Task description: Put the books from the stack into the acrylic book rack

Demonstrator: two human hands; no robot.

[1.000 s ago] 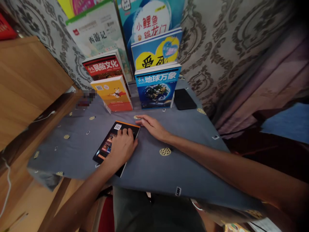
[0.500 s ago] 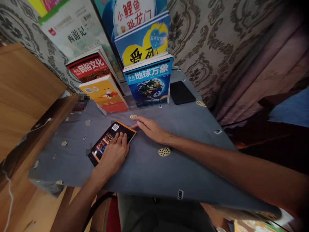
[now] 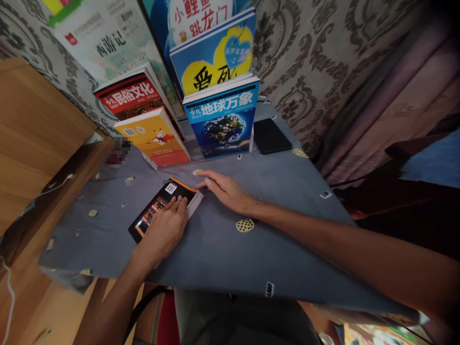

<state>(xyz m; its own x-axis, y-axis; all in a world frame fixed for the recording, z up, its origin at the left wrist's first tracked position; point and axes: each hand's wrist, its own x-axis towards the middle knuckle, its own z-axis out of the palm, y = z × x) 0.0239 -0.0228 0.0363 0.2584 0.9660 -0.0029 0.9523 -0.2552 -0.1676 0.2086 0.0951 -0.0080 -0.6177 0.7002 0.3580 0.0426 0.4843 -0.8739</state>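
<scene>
A black book [image 3: 157, 207] with an orange strip and a barcode lies back cover up on the cloth-covered table [image 3: 215, 254]. Across its cover my left hand [image 3: 167, 229] rests flat, fingers stretched out together, hiding part of the pictures. White page edges show along the book's right side. Just beyond the upper right corner, my right hand [image 3: 228, 192] is open over the cloth, index finger pointing left. Its fingertips are close to the corner; whether they touch it I cannot tell.
Several books stand upright at the back, among them a blue one with a globe [image 3: 223, 120], a red one [image 3: 131, 96] and an orange-yellow one [image 3: 154, 139]. A black flat device [image 3: 271, 136] lies right of them. A wooden cabinet [image 3: 39, 120] is at the left.
Under my left hand the top of the book has slid slightly left, and more of its page edges now show on the right. My right hand stays almost where it was.
</scene>
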